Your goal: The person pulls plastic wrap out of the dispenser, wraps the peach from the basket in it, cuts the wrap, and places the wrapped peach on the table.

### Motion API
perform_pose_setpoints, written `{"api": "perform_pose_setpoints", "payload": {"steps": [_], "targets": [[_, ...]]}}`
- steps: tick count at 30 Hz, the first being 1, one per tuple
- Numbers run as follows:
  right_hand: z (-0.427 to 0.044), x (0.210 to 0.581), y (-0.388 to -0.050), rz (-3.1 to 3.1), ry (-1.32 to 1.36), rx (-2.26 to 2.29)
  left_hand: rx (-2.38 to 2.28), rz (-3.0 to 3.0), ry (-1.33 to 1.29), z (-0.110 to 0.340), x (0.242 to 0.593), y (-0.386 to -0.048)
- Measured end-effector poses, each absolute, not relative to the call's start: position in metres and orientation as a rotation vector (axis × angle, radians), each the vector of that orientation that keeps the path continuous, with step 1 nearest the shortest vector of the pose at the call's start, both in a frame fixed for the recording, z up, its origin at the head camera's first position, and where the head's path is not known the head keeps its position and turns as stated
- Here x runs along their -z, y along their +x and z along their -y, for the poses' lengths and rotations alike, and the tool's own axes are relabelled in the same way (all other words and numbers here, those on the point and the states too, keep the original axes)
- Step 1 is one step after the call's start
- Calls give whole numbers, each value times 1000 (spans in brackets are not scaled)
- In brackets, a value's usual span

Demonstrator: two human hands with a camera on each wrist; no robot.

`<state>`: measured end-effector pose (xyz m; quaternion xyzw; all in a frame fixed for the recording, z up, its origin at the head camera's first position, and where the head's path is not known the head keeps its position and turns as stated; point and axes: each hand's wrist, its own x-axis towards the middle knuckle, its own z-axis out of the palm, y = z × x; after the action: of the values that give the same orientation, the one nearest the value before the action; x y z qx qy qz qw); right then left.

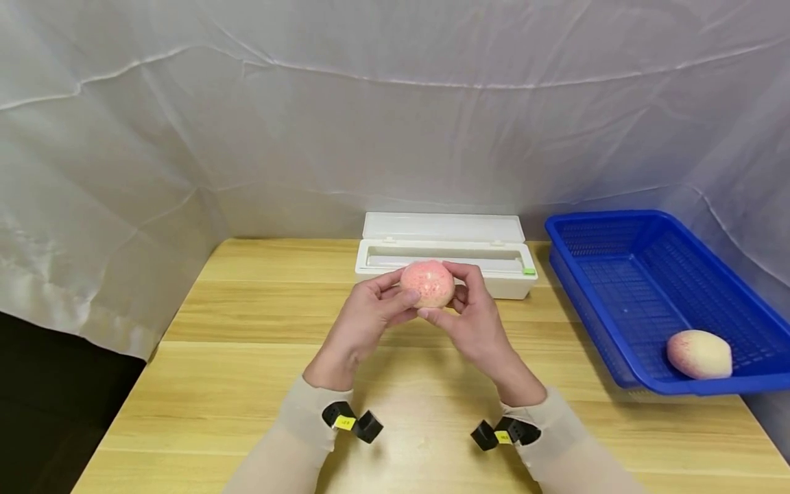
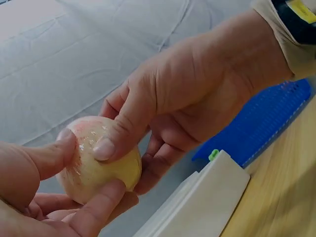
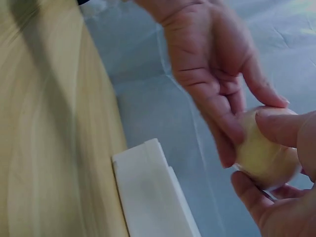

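Both hands hold a glossy pink and cream peach-like fruit (image 1: 427,284) up above the table, in front of the white box. My left hand (image 1: 364,314) grips its left side, thumb across the front; the left wrist view shows that thumb and the fingers below on the fruit (image 2: 88,170). My right hand (image 1: 476,321) pinches the other side, thumb at the lower edge and fingers behind. In the right wrist view the fruit (image 3: 264,153) sits between the fingertips of both hands, its surface shiny. The far side of the fruit is hidden in the head view.
Behind the hands stands a long white box (image 1: 509,285), lid raised, with a small green piece (image 1: 529,272) at its right end. A blue basket (image 1: 583,291) at the right holds another peach-like fruit (image 1: 699,355). Pale fabric (image 1: 395,151) hangs behind the wooden table (image 1: 247,377).
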<state>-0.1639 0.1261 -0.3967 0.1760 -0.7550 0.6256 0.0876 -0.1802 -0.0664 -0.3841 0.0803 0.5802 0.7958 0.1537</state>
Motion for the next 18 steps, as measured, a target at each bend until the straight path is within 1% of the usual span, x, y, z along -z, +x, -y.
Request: {"api": "perform_pose_setpoints", "payload": {"steps": [5,9,11,13,15,18], "targets": [[-117,403,-161,2294,443,-1694,-2278,-1758,189,66,380,-177],[-110,412,-158,2353,377,-1357,-2218,-1847,187,63,378,-174],[-107,415,-157,2368,397,-1180,-2165,-1888,230,62,379,-174],[-106,416,-156,2382,471,-1108,-2126,-1937,265,62,381,-175],[-108,411,-155,2416,539,-1239,-2109,-1983,292,64,383,-178],[-116,400,-156,2412,500,-1718,-2111,-2024,304,71,383,-181]]}}
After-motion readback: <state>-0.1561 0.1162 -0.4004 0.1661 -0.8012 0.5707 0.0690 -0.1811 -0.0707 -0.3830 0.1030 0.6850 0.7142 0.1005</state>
